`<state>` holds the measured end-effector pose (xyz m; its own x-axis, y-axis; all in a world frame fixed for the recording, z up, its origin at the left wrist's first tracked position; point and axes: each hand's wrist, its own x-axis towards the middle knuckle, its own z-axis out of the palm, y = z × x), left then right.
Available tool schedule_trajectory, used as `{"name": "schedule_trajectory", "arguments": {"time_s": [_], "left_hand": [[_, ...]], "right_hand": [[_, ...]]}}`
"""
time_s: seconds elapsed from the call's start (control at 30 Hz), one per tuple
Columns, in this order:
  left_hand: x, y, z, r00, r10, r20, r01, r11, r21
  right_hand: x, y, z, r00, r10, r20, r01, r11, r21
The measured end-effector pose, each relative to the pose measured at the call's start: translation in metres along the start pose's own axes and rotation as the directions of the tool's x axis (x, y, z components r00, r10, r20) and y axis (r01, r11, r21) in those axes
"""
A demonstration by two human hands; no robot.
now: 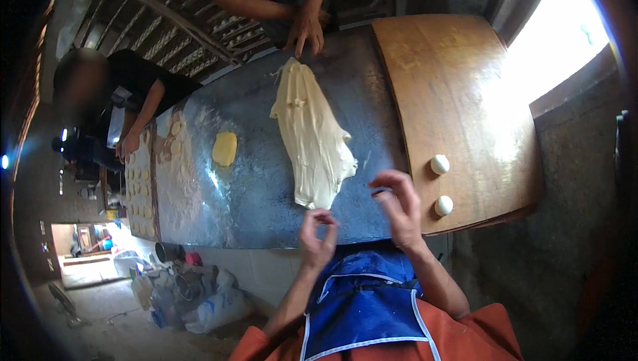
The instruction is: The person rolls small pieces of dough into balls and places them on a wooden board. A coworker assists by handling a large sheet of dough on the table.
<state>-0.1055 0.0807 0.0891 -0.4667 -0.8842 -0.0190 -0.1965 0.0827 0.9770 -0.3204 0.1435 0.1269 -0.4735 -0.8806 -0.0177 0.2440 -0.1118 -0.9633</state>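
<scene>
Dough (311,138), a long, creased, cream-coloured sheet, runs away from the left hand (319,238) across the dark tabletop (262,195); I see that hand's fingers bent and its thumb apart, the tips at the near end of the sheet, yet from my remote seat I cannot tell whether they pinch it. The right hand (403,215) is raised to the right of the sheet, fingers loosely curled, thumb apart, and I make out nothing in its grasp. Just beyond it on the right lies the wooden board (458,82), with an upper white ball (440,164) and a lower white ball (443,205) near its left edge; these are the nearest obstacles I find on that side.

Straight ahead of both hands, the whole length of sheet separates them from a co-worker's hands (307,32), which are at its far end; ahead and left of the left hand sits a yellow lump (224,148), well apart from the sheet, with scattered flour (183,188) farther left; past that I see another co-worker's hand (131,143) over small pale rounds (138,175); behind and left of the left hand, bags and buckets (193,291) crowd the floor; a blue apron (369,314) fills the space between the forearms.
</scene>
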Motion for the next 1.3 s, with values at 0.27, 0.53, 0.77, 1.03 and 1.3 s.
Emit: {"name": "schedule_trajectory", "arguments": {"time_s": [0.27, 0.53, 0.77, 1.03, 1.3], "left_hand": [[-0.014, -0.031, -0.089, 0.855, -0.493, -0.159, 0.496, 0.868, -0.026], [0.172, -0.064, -0.212, 0.876, 0.249, -0.413, 0.158, 0.66, 0.734], [0.221, -0.077, -0.237, 0.913, 0.283, -0.294, 0.115, 0.513, 0.851], [0.038, 0.006, -0.121, 0.997, 0.082, -0.008, -0.078, 0.913, -0.399], [0.117, -0.054, -0.163, 0.966, -0.03, -0.255, 0.019, 0.999, -0.049]], "right_hand": [[0.006, 0.104, 0.096, 0.94, -0.14, 0.311, 0.341, 0.352, -0.872], [-0.044, 0.013, 0.117, 0.911, 0.219, 0.348, 0.249, 0.38, -0.891], [-0.039, 0.004, 0.162, 0.926, 0.203, 0.317, 0.153, 0.568, -0.809], [0.004, 0.098, 0.238, 0.961, 0.138, 0.241, -0.132, 0.99, -0.041], [-0.058, 0.051, 0.196, 0.908, 0.045, 0.416, 0.136, 0.909, -0.395]]}}
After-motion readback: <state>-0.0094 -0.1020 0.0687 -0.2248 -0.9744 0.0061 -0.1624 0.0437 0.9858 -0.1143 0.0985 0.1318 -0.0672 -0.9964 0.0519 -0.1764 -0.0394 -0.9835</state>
